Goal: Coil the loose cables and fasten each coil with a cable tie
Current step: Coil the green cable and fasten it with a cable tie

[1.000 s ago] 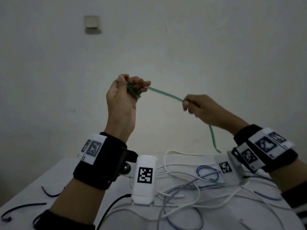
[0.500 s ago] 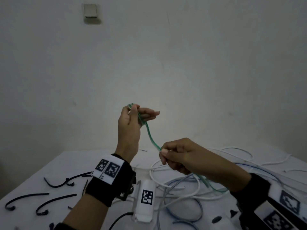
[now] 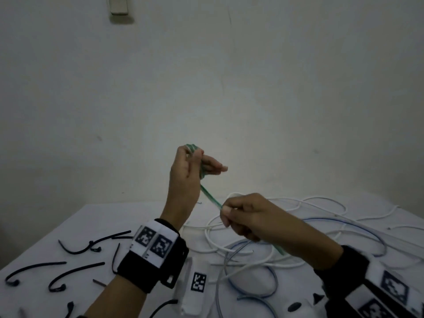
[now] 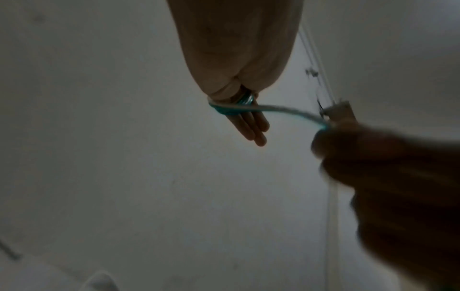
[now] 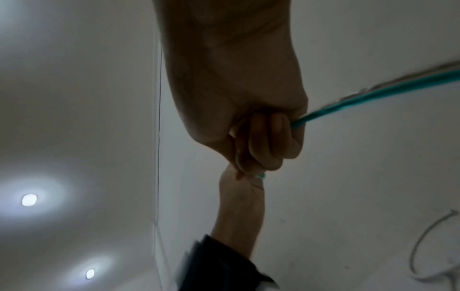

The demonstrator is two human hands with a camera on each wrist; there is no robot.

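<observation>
A green cable (image 3: 211, 196) is wound in several turns around the fingers of my left hand (image 3: 195, 166), which is raised above the table. The thumb presses the turns against the fingers. In the left wrist view the green cable (image 4: 286, 110) loops round the straight fingers (image 4: 248, 126). A taut stretch runs down to my right hand (image 3: 243, 216), a fist gripping the cable just below and right of the left hand. The right wrist view shows the right hand (image 5: 261, 137) closed round the green cable (image 5: 373, 94), whose tail trails off behind the fist.
Several black cable ties (image 3: 75, 271) lie on the left part of the white table (image 3: 68, 226). Loose white cables (image 3: 252, 265) and a blue cable (image 3: 344, 223) sprawl over the middle and right. A wall switch (image 3: 118, 5) sits high on the wall behind.
Both hands have dropped lower. My right hand has carried the green cable from the right of the left hand to just below it, shortening the stretch between them.
</observation>
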